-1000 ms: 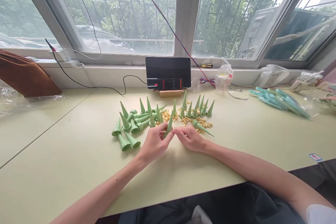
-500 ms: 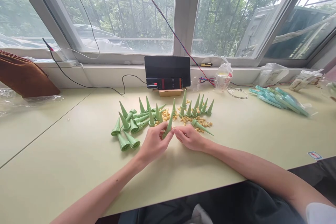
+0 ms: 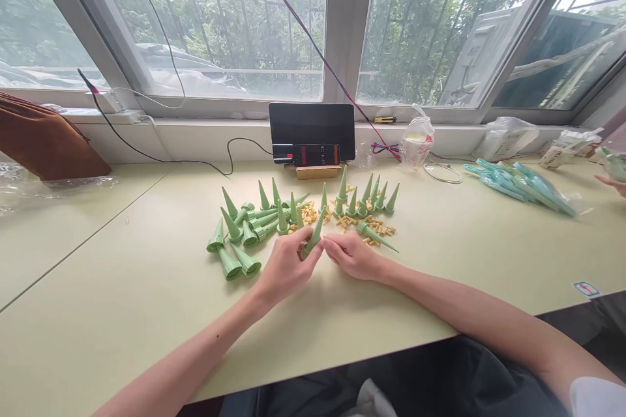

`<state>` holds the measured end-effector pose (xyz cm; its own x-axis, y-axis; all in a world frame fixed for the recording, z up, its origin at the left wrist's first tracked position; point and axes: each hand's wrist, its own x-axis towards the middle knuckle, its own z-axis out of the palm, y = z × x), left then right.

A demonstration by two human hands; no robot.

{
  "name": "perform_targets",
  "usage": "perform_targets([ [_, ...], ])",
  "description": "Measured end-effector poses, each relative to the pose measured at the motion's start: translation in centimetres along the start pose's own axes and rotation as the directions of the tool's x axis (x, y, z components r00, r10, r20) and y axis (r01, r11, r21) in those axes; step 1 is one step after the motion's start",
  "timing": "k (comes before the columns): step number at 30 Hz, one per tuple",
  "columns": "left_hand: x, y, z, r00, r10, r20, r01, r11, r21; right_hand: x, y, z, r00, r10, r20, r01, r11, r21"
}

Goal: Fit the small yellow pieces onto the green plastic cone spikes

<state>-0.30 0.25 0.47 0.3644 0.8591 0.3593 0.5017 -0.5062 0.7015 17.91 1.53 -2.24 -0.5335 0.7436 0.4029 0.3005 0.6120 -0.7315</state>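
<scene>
My left hand [image 3: 286,264] is closed around a green plastic cone spike [image 3: 316,231], which tilts with its tip up and to the right. Close against its right side, my right hand [image 3: 355,256] has thumb and fingers pinched together; whatever lies between them is hidden. Behind my hands are small yellow plastic pieces [image 3: 379,229] in loose piles. Several green cone spikes [image 3: 233,228] stand or lie to the left, some showing hollow ends. More upright cone spikes [image 3: 368,192] stand behind the right pile, and one cone spike [image 3: 379,238] lies across its front.
A phone [image 3: 317,154] and a black tablet [image 3: 313,120] lean on a cardboard stand [image 3: 317,172] at the back. Bagged teal-green parts [image 3: 518,186] lie at right, near another person's hand [image 3: 613,184] at the frame edge. A brown bag [image 3: 46,137] stands at left.
My hands keep nearly the same pose around the cone spike, which tilts slightly more to the right. Another person's hand has come into view at the right edge.
</scene>
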Motion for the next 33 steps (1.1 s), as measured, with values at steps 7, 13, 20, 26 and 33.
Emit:
perform_targets([
  [7, 0.05, 0.15, -0.30, 0.997, 0.073, -0.007, -0.071, 0.987, 0.143, -0.09, -0.02, -0.04, 1.000, 0.000, 0.023, -0.001, 1.000, 0.009],
  [13, -0.05, 0.20, -0.52, 0.994, 0.107, 0.009, -0.106, 0.972, 0.210, -0.06, -0.08, -0.09, 0.999, -0.018, 0.030, 0.018, 1.000, -0.002],
  [20, -0.02, 0.07, -0.17, 0.996, 0.078, 0.032, -0.082, 0.987, 0.136, -0.06, 0.09, -0.08, 1.000, -0.016, 0.016, 0.016, 1.000, 0.000],
  [26, -0.21, 0.08, 0.12, 0.999, 0.035, 0.028, -0.037, 0.997, 0.068, -0.06, 0.43, 0.07, 0.999, -0.010, -0.034, 0.009, 0.999, -0.036],
  [33, -0.08, 0.08, 0.11, 0.999, 0.026, 0.023, -0.026, 1.000, 0.009, 0.00, 0.41, 0.07, 0.999, 0.017, -0.032, -0.017, 1.000, -0.008],
])
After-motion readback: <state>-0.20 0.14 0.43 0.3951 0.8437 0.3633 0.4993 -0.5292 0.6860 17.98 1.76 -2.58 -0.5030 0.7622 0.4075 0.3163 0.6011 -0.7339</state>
